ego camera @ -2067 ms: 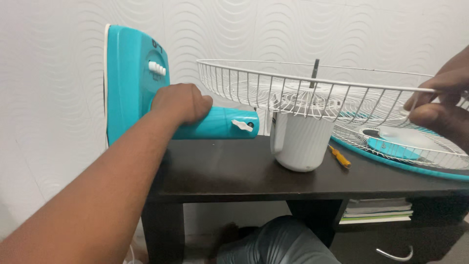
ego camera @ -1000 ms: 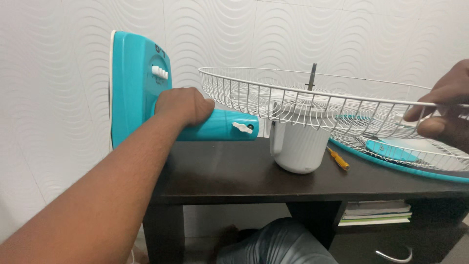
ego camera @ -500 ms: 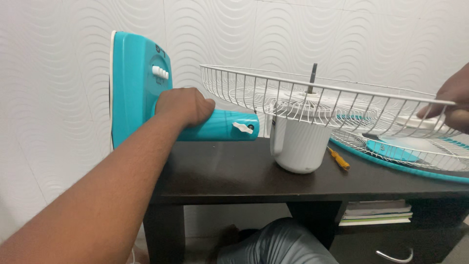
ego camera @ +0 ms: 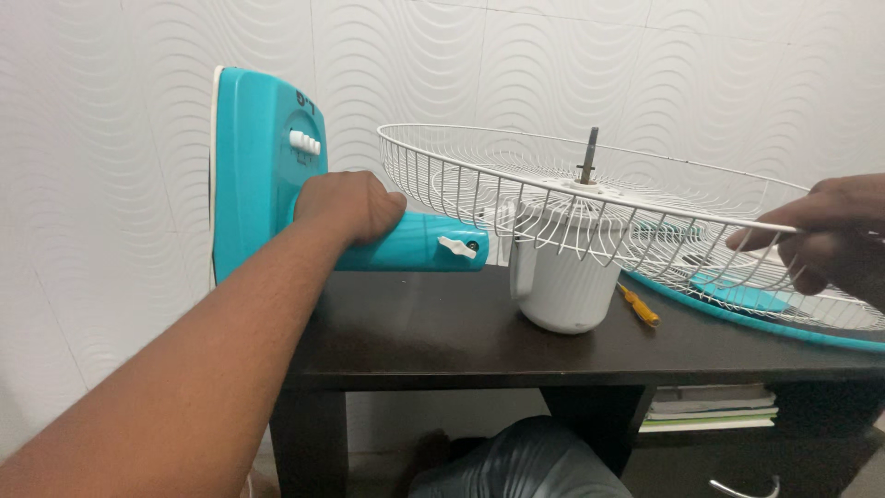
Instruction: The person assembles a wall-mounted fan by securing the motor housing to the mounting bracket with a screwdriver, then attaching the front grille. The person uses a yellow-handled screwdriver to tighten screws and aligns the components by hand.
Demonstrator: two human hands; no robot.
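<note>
Gripping the fan's teal neck [ego camera: 415, 242] with the left hand [ego camera: 348, 205], right hand [ego camera: 823, 235] fingers pinching the wire guard [ego camera: 590, 198] rim, the tipped fan could roll off the worktop [ego camera: 442, 337].

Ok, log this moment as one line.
left hand: gripping fan neck | right hand: holding wire guard rim | motor: on table | screwdriver: lying beside motor

A teal fan stand [ego camera: 415, 242] lies on its side in the left half of the frame, its flat base [ego camera: 253, 171] upright. At centre, the white motor housing [ego camera: 564, 290] rests on the dark bench [ego camera: 433, 337], its shaft [ego camera: 587, 155] pointing up. The white wire guard [ego camera: 590, 198] spreads roughly level, tilted down to the right.
</note>
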